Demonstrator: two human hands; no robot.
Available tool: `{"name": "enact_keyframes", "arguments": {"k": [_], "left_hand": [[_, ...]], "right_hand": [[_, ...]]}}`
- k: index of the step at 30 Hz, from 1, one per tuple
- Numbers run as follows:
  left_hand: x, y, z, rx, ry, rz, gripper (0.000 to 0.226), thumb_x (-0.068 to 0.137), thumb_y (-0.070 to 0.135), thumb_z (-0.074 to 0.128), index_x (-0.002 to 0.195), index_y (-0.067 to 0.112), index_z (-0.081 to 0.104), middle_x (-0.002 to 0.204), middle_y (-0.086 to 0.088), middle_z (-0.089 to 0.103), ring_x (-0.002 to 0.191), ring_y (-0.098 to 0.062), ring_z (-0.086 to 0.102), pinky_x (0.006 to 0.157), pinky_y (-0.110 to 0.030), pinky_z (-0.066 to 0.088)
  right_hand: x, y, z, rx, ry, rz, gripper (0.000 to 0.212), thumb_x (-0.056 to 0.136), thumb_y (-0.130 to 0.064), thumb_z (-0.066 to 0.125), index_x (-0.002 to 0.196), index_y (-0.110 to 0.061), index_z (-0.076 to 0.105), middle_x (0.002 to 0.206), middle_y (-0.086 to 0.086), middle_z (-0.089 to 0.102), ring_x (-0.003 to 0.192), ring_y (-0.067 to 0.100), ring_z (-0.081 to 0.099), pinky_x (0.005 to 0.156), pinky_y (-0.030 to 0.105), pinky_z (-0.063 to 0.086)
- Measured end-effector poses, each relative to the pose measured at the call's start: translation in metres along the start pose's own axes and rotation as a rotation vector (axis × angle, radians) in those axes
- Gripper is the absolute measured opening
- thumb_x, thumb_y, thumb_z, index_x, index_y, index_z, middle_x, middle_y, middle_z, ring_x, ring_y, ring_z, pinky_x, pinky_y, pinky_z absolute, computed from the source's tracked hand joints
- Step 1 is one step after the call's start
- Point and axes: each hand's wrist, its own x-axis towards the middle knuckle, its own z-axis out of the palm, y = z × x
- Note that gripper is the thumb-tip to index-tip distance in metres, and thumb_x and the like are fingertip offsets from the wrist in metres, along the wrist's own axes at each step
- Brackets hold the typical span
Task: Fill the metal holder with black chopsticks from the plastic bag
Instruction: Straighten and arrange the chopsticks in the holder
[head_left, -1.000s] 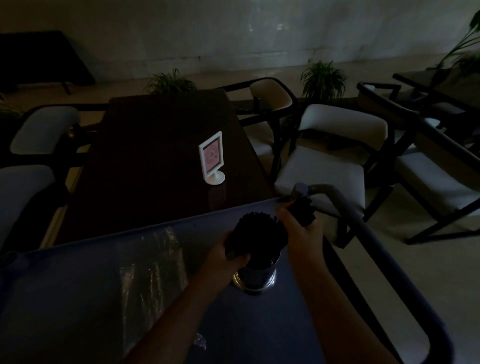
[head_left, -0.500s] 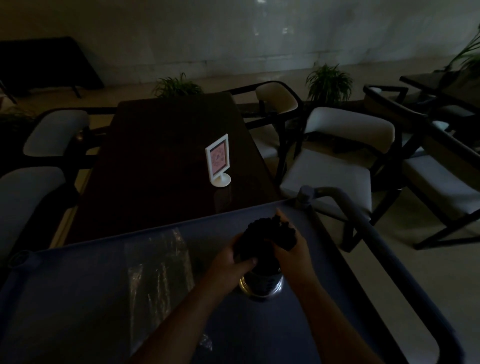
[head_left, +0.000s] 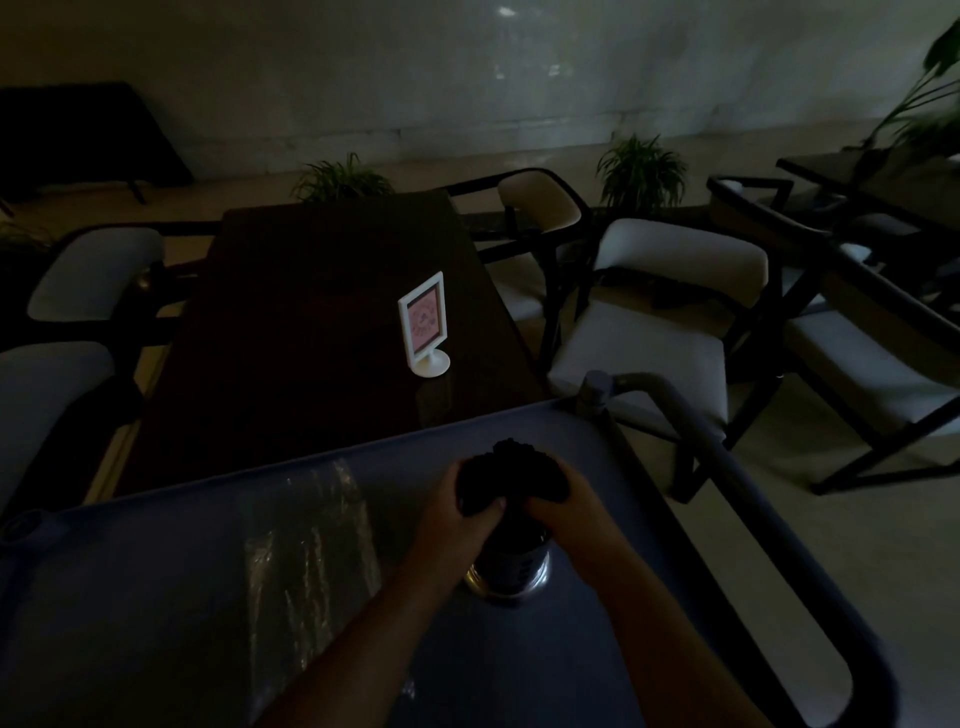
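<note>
On the grey cart top (head_left: 156, 597), right of its middle, the metal holder (head_left: 506, 571) stands upright, a shiny round base showing under a dark perforated wall. A dense bundle of black chopsticks (head_left: 511, 475) sticks up out of it, the tips forming an uneven dark clump. The left hand (head_left: 457, 525) wraps around the bundle's left side, thumb across the front; the right hand (head_left: 563, 506) closes over its right side, so both grip the chopsticks. The clear plastic bag (head_left: 311, 551) lies flat just left of the left forearm. The cart's raised rim and tubular handle (head_left: 727, 467) run close on the right; bare cart surface lies to the left and toward the camera. Beyond the far rim sits a dark table (head_left: 322, 332) with a white sign stand (head_left: 423, 325). Compared with a second ago, the right hand has left the handle and joined the bundle, whose tips now sit lower.
</note>
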Motion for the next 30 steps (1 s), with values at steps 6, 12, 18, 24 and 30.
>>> {"name": "enact_keyframes", "arguments": {"k": [6,12,18,24,30], "left_hand": [[0.005,0.005,0.008,0.057,0.035,-0.008,0.043,0.079,0.014,0.073,0.082,0.054,0.059,0.088,0.013,0.070,0.087,-0.001,0.068,0.076,-0.024,0.054],[0.003,0.006,0.012,0.043,0.076,-0.022,0.024,0.079,0.017,0.077,0.088,0.033,0.063,0.092,0.009,0.071,0.083,0.002,0.067,0.073,-0.018,0.052],[-0.001,0.025,0.012,0.000,0.071,0.028,0.020,0.082,0.023,0.073,0.101,0.025,0.067,0.098,0.005,0.072,0.092,-0.007,0.069,0.082,-0.026,0.056],[-0.001,0.048,0.009,-0.062,0.133,0.050,0.024,0.084,0.025,0.070,0.108,0.027,0.067,0.102,0.007,0.072,0.096,-0.009,0.068,0.086,-0.037,0.058],[-0.008,0.094,-0.008,-0.174,0.148,0.182,0.019,0.085,0.022,0.066,0.091,0.040,0.070,0.098,0.011,0.075,0.092,-0.005,0.069,0.068,-0.023,0.056]], "right_hand": [[-0.004,0.007,0.003,-0.027,0.002,0.077,0.030,0.087,-0.002,0.067,0.101,-0.028,0.061,0.093,-0.014,0.064,0.074,-0.018,0.064,0.059,0.003,0.048],[-0.006,0.004,0.005,-0.080,0.032,0.092,0.022,0.086,-0.013,0.072,0.100,-0.026,0.063,0.086,-0.017,0.064,0.074,-0.006,0.068,0.055,0.003,0.047],[-0.009,-0.002,0.003,-0.150,0.054,0.017,0.023,0.086,-0.011,0.071,0.094,-0.029,0.060,0.087,-0.018,0.065,0.073,-0.018,0.064,0.059,0.002,0.047],[-0.010,-0.004,0.000,-0.182,0.035,-0.030,0.060,0.077,-0.007,0.078,0.124,-0.030,0.048,0.110,-0.014,0.059,0.097,-0.008,0.060,0.068,0.006,0.050],[-0.025,-0.019,-0.010,-0.186,0.041,-0.093,0.088,0.076,-0.017,0.081,0.146,-0.035,0.031,0.145,0.000,0.045,0.133,0.015,0.043,0.095,0.027,0.050]]}}
